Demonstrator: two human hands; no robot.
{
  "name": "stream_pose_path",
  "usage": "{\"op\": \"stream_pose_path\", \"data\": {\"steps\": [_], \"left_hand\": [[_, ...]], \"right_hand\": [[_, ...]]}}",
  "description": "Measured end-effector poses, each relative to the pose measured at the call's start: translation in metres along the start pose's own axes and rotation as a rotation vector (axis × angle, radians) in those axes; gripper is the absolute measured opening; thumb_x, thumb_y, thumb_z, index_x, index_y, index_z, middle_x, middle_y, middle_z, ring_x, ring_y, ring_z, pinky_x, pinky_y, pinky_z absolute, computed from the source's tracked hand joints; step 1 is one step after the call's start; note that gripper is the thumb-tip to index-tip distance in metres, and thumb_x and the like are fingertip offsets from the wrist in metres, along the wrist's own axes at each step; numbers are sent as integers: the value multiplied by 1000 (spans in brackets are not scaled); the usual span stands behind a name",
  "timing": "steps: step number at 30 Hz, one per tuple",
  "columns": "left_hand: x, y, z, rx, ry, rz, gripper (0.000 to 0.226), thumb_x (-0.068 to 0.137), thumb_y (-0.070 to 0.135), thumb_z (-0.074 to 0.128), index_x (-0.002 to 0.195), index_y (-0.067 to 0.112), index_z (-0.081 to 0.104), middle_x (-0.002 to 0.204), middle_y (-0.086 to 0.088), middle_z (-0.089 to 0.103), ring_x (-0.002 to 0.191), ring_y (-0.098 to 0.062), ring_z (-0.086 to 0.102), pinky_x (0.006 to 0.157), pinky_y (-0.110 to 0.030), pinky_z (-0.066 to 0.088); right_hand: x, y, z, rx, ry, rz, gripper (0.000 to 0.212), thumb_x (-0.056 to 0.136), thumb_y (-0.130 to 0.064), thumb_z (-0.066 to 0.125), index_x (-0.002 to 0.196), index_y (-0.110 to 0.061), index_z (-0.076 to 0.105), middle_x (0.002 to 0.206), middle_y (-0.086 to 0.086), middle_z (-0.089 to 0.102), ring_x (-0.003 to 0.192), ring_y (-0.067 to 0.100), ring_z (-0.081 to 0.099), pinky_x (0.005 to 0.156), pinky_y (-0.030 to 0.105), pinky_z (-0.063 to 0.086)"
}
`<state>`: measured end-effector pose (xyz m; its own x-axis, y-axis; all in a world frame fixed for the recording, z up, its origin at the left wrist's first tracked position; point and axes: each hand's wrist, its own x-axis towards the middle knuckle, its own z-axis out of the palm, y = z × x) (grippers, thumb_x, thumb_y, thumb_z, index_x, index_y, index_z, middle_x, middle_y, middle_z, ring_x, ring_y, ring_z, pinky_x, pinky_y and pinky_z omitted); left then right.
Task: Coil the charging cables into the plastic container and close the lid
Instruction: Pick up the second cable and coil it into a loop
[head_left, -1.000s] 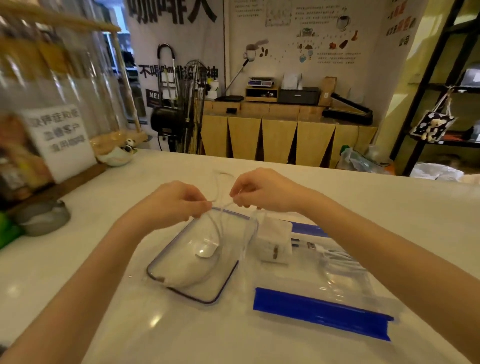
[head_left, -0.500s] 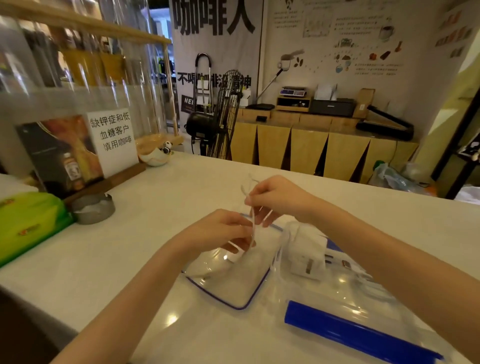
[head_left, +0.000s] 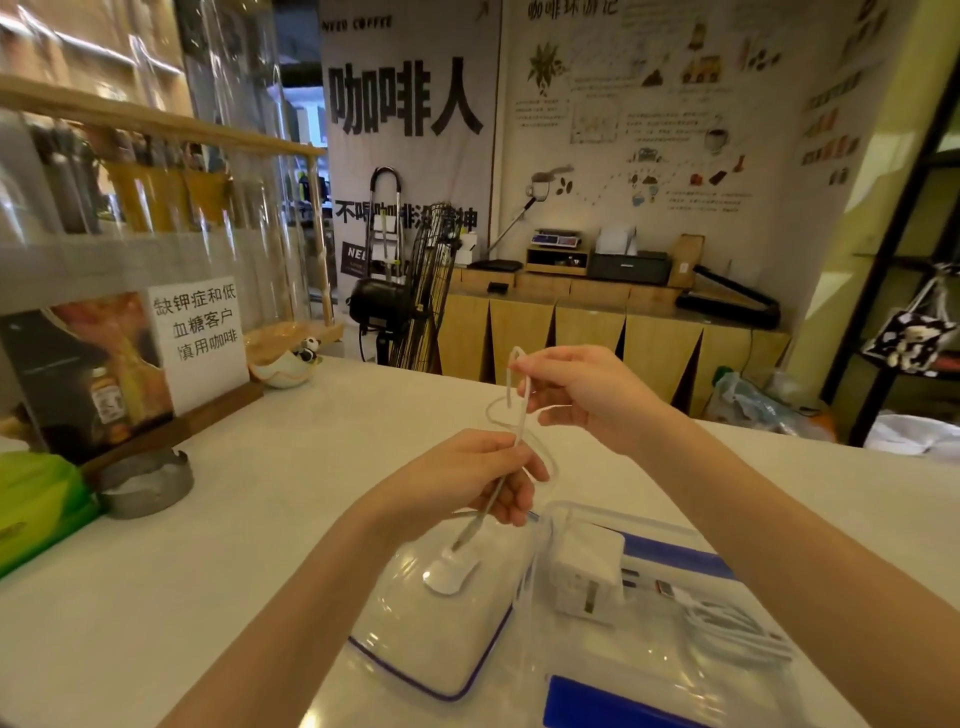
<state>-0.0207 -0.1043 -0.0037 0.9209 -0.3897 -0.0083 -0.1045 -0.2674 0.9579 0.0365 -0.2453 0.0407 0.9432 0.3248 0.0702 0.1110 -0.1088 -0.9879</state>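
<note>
A thin white charging cable runs between my two hands in loose loops. My left hand pinches it low down, and its round white charging puck hangs just above the clear lid with the purple rim. Higher up and further back, my right hand pinches a loop of the same cable. The clear plastic container with blue clips lies to the right of the lid. Inside it are a white power adapter and a second coiled white cable.
The white counter carries a grey metal ashtray, a green packet at the left edge, a framed sign and a small bowl with a panda figure. Behind the counter are a fan and a wooden sideboard.
My right hand has risen and pulled the cable up into a loop. My left hand has slid along the cable, and the puck now dangles below it over the lid.
</note>
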Motion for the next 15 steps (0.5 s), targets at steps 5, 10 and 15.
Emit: {"op": "stream_pose_path", "data": {"steps": [5,10,15], "left_hand": [[4,-8,0,14,46,29,31,96,22,35,78,13,58,67,-3,62,57,-9,61,62,-21,51],[6,-19,8,-105,72,33,32,96,29,34,74,13,51,67,-2,69,73,-20,69,79,-32,56],[6,-28,10,-103,81,7,30,95,29,37,82,13,59,71,-4,71,73,-17,69,76,-25,56]], "right_hand": [[-1,9,8,53,112,-105,18,88,-14,55,97,-2,64,68,5,62,56,13,59,46,18,50],[-2,20,22,0,88,-164,18,88,-16,55,98,-4,64,67,4,61,55,10,58,47,18,51],[3,17,22,-122,50,-6,17,88,-19,56,95,-7,65,67,5,62,56,12,60,48,19,52]]}}
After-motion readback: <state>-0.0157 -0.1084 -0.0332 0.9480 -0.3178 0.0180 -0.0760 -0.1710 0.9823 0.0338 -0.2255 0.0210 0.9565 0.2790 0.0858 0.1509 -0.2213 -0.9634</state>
